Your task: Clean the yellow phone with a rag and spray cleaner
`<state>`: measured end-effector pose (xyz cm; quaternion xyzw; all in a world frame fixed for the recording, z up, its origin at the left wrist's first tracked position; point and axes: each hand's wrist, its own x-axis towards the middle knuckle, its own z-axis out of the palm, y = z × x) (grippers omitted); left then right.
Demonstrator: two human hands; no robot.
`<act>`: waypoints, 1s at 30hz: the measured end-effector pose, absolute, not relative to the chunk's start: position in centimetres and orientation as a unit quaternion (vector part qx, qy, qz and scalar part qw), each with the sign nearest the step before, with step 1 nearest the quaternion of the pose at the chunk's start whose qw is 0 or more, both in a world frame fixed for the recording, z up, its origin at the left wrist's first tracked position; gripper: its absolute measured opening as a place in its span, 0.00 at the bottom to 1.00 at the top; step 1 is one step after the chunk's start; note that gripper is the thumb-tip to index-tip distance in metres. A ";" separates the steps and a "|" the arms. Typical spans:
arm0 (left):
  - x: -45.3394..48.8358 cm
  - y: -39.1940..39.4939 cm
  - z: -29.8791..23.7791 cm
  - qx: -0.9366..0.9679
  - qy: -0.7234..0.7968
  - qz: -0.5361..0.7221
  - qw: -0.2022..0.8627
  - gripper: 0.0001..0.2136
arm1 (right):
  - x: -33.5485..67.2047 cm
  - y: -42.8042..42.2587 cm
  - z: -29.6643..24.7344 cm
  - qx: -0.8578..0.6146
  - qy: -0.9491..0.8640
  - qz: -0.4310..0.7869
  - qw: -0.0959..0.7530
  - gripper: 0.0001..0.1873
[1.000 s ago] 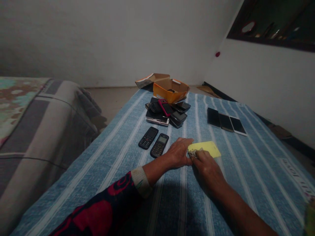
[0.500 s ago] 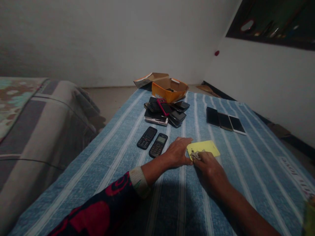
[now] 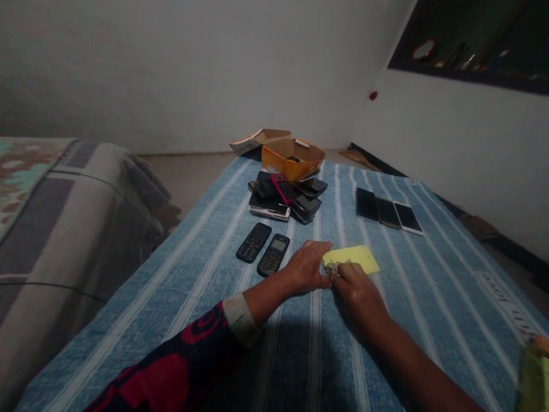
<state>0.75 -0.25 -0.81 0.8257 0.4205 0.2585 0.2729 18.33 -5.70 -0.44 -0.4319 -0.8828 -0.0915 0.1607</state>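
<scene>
Here's the left hand (image 3: 307, 267) gripping one end of the yellow phone (image 3: 359, 257) on the striped cloth (image 3: 429, 303), and the right hand (image 3: 359, 287), clenched round a crumpled rag (image 3: 331, 270), works right against it (two keypad phones (image 3: 273, 256) lie nearby)!

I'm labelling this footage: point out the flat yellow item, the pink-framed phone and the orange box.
Flat yellow item (image 3: 355, 257), head view: its bare upper face.
Pink-framed phone (image 3: 285, 191), head view: its dark front.
Orange box (image 3: 287, 166), head view: its near outer wall.
</scene>
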 end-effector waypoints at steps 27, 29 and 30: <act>0.8 -0.5 0.0 0.825 0.422 0.257 0.275 0.38 | 19.2 -6.2 -0.5 -0.411 -0.894 -0.083 0.159 0.10; 0.8 -0.5 0.1 0.822 0.424 0.258 0.280 0.39 | 20.1 -6.5 -0.6 -0.415 -0.889 -0.055 0.186 0.11; 0.8 -0.5 0.0 0.820 0.425 0.259 0.281 0.40 | 20.4 -6.4 -0.5 -0.419 -0.883 -0.034 0.207 0.12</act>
